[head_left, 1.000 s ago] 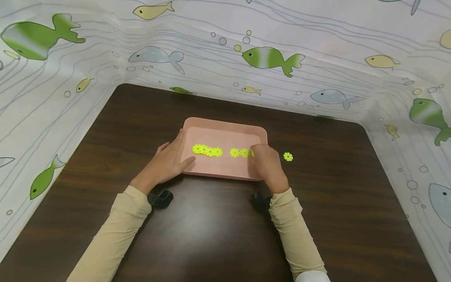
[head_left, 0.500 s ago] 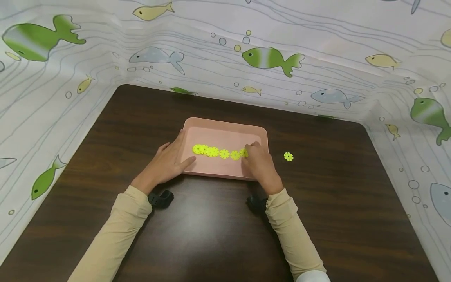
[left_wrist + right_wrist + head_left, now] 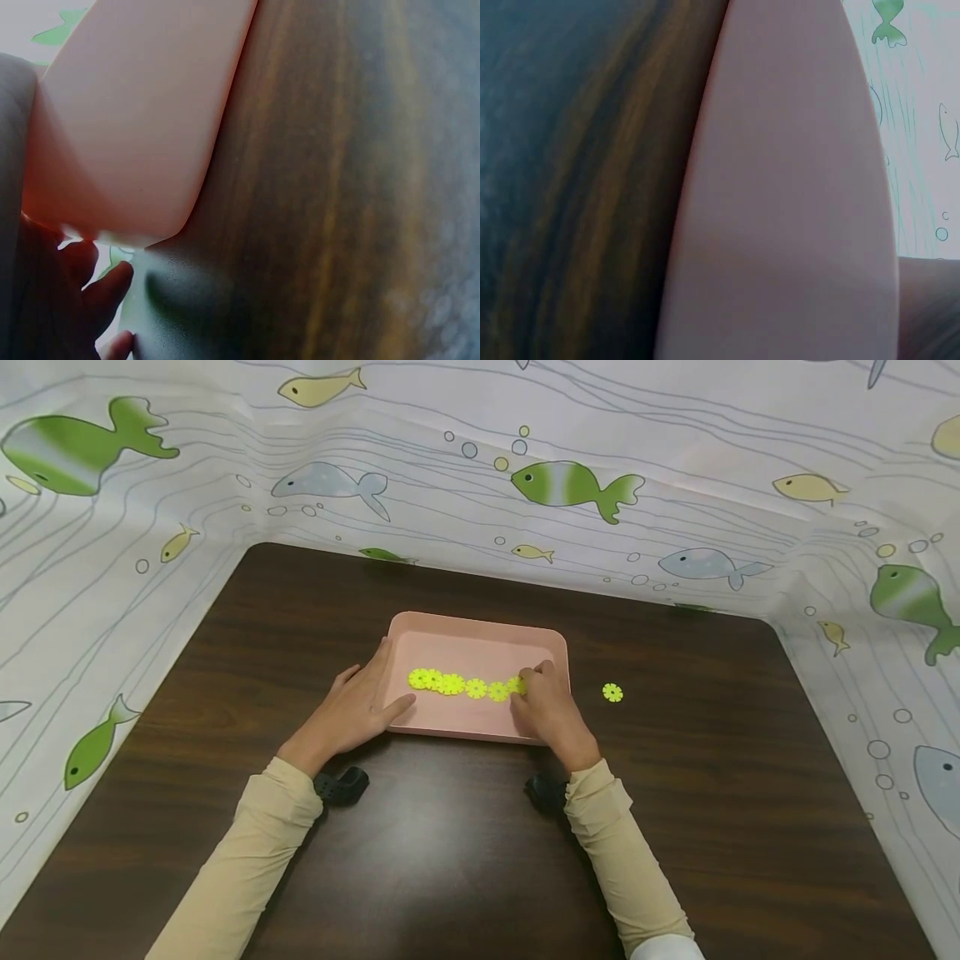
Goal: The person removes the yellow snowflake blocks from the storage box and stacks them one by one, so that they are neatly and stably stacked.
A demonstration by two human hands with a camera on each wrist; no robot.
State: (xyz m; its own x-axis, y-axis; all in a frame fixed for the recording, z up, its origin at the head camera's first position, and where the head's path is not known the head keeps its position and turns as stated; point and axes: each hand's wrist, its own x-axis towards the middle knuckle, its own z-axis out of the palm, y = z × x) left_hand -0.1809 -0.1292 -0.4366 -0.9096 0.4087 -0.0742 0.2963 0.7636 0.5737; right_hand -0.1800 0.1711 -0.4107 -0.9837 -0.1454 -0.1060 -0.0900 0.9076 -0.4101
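Note:
A pink tray [image 3: 465, 718] sits on the dark table in the head view. My left hand [image 3: 348, 710] holds its left end, thumb over the near rim and fingers along the left wall. Inside the tray, several yellow snowflake-shaped plastic discs [image 3: 476, 688] form a row, the left ones overlapping. My right hand [image 3: 550, 706] reaches in over the near right side and pinches the disc [image 3: 515, 685] at the row's right end, which its fingertips partly cover. Both wrist views show mainly the tray's outer wall [image 3: 142, 135]; the right hand's fingers are hidden behind the wall [image 3: 787, 187].
Right of the tray, one loose yellow disc [image 3: 612, 692] lies on the wooden table [image 3: 712, 760]. A white sheet [image 3: 450, 527] printed with fish surrounds the table's back and sides.
My right hand has moved left inside the tray with its disc. The discs near it now sit further left, closing the gap in the row. My left hand has stayed in place.

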